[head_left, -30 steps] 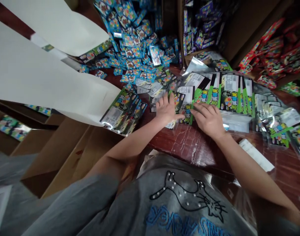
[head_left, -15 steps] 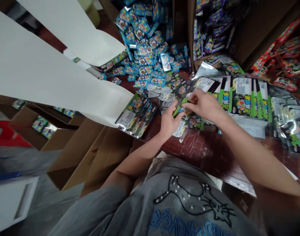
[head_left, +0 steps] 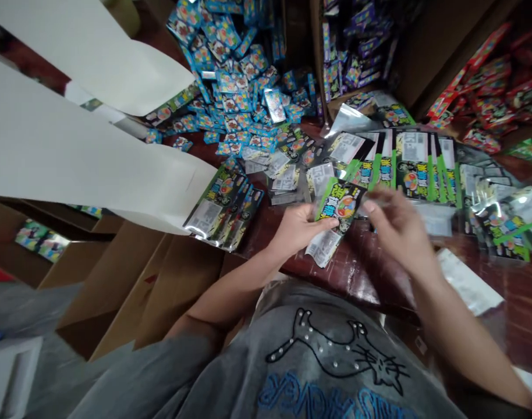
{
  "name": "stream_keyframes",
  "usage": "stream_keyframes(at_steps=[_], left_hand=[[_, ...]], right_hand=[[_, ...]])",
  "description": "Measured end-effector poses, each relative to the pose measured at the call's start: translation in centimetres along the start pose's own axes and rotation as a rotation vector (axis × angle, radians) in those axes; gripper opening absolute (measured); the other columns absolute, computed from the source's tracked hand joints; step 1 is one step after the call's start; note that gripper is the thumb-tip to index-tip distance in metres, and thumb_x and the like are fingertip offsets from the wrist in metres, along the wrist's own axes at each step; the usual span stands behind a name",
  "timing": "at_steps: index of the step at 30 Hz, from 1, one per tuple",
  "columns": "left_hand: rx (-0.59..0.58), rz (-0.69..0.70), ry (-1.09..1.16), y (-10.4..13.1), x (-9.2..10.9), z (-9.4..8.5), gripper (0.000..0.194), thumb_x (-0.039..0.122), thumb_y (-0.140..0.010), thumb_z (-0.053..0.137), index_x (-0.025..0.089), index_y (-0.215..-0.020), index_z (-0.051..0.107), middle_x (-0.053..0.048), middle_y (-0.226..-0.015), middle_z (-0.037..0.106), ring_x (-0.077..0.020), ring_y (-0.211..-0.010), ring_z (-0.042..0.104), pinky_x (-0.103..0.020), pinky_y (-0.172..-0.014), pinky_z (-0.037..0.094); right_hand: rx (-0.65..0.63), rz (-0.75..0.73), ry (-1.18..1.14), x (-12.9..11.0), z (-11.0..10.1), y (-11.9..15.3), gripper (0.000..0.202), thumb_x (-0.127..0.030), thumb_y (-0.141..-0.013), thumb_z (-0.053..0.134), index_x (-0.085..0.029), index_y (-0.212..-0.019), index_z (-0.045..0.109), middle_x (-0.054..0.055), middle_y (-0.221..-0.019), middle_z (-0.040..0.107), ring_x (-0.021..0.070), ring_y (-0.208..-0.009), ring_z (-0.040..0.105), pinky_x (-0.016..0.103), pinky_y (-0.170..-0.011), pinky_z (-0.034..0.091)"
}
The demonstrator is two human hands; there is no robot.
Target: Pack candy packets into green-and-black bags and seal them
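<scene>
My left hand pinches a black and green candy pouch between thumb and fingers, its printed front turned up and tilted. A pale printed panel hangs at its lower end. Just right of the pouch is my right hand, its thumb near the pouch's right edge. Motion blurs its fingers, and I cannot tell whether it touches or holds anything. Beyond my hands lies a fanned row of similar pouches. More flat pouches lie overlapped at the table's left edge.
Small blue candy packets are heaped at the back. Purple packets and red packets stand in boxes to the right. White curved sheets reach in from the left above open cardboard boxes. A white sheet lies on the dark red table.
The pouch was edge-on between both hands; now its front faces up in my left hand. My right hand has moved right and toward me. The view has shifted right.
</scene>
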State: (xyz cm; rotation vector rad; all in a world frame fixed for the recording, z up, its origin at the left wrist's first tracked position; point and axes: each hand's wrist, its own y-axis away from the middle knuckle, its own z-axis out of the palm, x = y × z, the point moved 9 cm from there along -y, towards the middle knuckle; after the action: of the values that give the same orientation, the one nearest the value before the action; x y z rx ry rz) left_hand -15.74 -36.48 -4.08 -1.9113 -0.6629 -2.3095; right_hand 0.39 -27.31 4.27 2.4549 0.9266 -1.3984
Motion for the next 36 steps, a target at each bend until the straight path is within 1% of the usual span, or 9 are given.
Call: stream_keyframes(at_steps=[4, 8, 12, 20, 26, 28, 31, 34, 36], left_hand=[[0.08, 0.046, -0.005, 0.8, -1.4, 1.5, 0.046, 0.055, -0.078, 0.091, 0.014, -0.095, 0.078, -0.005, -0.091, 0.079, -0.0141, -0.076, 0.067, -0.027, -0.075, 0.055], [0.154, 0.169, -0.444, 1.6, -1.0, 1.9, 0.047, 0.059, -0.096, 0.075, 0.018, -0.076, 0.064, 0.002, -0.064, 0.061, -0.0109, -0.059, 0.05, -0.024, -0.06, 0.038], [0.26, 0.248, -0.652, 1.3, -0.5, 1.2, 0.044, 0.05, -0.105, 0.064, 0.021, -0.073, 0.054, 0.002, -0.06, 0.055, -0.0121, -0.055, 0.048, -0.027, -0.059, 0.033], [0.272, 0.239, -0.605, 0.8, -1.2, -0.2, 0.033, 0.044, -0.108, 0.053, 0.023, -0.083, 0.056, 0.002, -0.061, 0.057, -0.0139, -0.054, 0.054, -0.026, -0.059, 0.036], [0.319, 0.19, -0.61, -0.5, -0.9, -2.0, 0.049, 0.053, -0.111, 0.04, 0.023, -0.074, 0.054, -0.001, -0.062, 0.06, -0.0154, -0.056, 0.059, -0.026, -0.058, 0.042], [0.299, 0.167, -0.64, -1.0, -0.7, -2.5, 0.047, 0.052, -0.112, 0.038, 0.022, -0.083, 0.06, -0.004, -0.068, 0.067, -0.0178, -0.061, 0.065, -0.027, -0.059, 0.047], [0.256, 0.229, -0.764, -1.8, 1.6, -4.1, 0.039, 0.046, -0.113, 0.04, 0.019, -0.128, 0.065, -0.011, -0.107, 0.08, -0.0241, -0.094, 0.078, -0.035, -0.081, 0.062], [0.306, 0.439, -1.055, -4.6, 6.9, -7.3, 0.046, 0.04, -0.11, 0.049, 0.018, -0.149, 0.057, -0.019, -0.144, 0.07, -0.0317, -0.135, 0.067, -0.05, -0.115, 0.056], [0.297, 0.508, -1.308, -8.6, 10.1, -9.9, 0.043, 0.03, -0.108, 0.049, 0.017, -0.148, 0.061, -0.021, -0.152, 0.064, -0.0368, -0.142, 0.061, -0.058, -0.122, 0.048]], right_hand=[[0.056, 0.298, 0.156, 4.0, 3.7, 3.7, 0.058, -0.077, -0.104, 0.042, -0.023, -0.096, 0.061, 0.009, -0.077, 0.071, 0.025, -0.068, 0.067, 0.033, -0.061, 0.044], [0.234, 0.335, 0.346, 5.4, 3.5, 5.1, 0.054, -0.068, -0.107, 0.031, -0.024, -0.087, 0.056, 0.006, -0.063, 0.06, 0.022, -0.052, 0.054, 0.031, -0.055, 0.027], [0.286, 0.315, 0.359, 6.1, 3.8, 5.0, 0.05, -0.06, -0.108, 0.031, -0.023, -0.086, 0.057, 0.006, -0.059, 0.057, 0.0215, -0.049, 0.053, 0.031, -0.055, 0.028], [0.291, 0.316, 0.362, 6.0, 5.7, 4.5, 0.052, -0.057, -0.11, 0.031, -0.019, -0.096, 0.064, 0.011, -0.064, 0.069, 0.0225, -0.047, 0.061, 0.029, -0.048, 0.027], [0.237, 0.258, 0.356, 4.0, 6.4, 3.3, 0.061, -0.059, -0.113, 0.026, -0.017, -0.105, 0.07, 0.013, -0.075, 0.079, 0.0246, -0.054, 0.072, 0.029, -0.047, 0.04], [0.146, 0.195, 0.362, 3.2, 5.7, 1.5, 0.06, -0.059, -0.114, 0.031, -0.015, -0.115, 0.071, 0.012, -0.077, 0.08, 0.0247, -0.056, 0.074, 0.03, -0.048, 0.043], [0.078, 0.044, 0.435, 2.2, 1.8, -3.5, 0.055, -0.056, -0.114, 0.039, -0.014, -0.133, 0.069, 0.011, -0.088, 0.083, 0.0233, -0.063, 0.075, 0.031, -0.055, 0.051], [0.154, -0.141, 0.61, 2.3, -3.4, -12.4, 0.046, -0.044, -0.113, 0.046, -0.014, -0.138, 0.07, 0.017, -0.113, 0.082, 0.0283, -0.09, 0.077, 0.04, -0.077, 0.059], [0.035, -0.327, 0.641, 3.5, -3.5, -19.9, 0.041, -0.03, -0.11, 0.048, -0.015, -0.14, 0.071, 0.02, -0.135, 0.077, 0.0339, -0.12, 0.071, 0.051, -0.099, 0.057]])
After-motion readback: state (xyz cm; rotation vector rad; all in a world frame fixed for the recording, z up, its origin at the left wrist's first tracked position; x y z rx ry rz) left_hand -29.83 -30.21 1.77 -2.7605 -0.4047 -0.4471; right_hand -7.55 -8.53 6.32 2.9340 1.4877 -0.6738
